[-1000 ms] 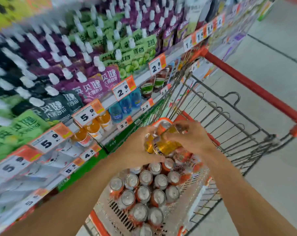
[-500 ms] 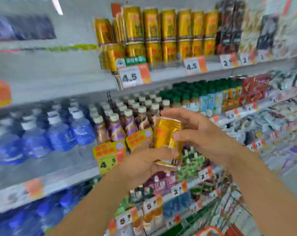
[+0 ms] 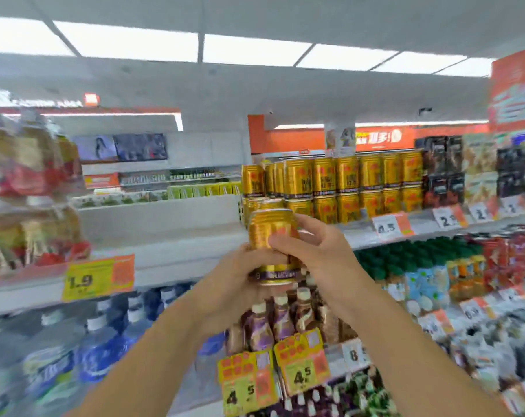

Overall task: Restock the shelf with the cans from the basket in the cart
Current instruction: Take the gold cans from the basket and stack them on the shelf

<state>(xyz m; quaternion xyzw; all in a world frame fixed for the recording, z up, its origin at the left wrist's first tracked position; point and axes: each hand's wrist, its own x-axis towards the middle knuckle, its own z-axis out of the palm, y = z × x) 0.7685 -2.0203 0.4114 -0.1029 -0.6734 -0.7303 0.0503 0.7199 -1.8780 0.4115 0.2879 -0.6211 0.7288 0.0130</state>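
A gold can [image 3: 268,233] with a purple band near its base is held upright in front of the top shelf [image 3: 171,236]. My left hand [image 3: 234,284] cups it from below and the left. My right hand [image 3: 312,251] grips its right side, fingers curled across the front. Just behind and to the right, stacked gold cans [image 3: 348,188] of the same kind fill the top shelf in two layers. The cart and basket are out of view.
A bare stretch of the top shelf lies left of the gold cans. Bagged goods [image 3: 29,188] sit far left. Brown and purple bottles [image 3: 282,320] and blue water bottles [image 3: 96,350] stand on the shelf below. Price tags [image 3: 392,227] line the shelf edges.
Both hands lifted the gold can out of the basket and up to the top shelf's height. The view swung from the cart up to the shelves and ceiling.
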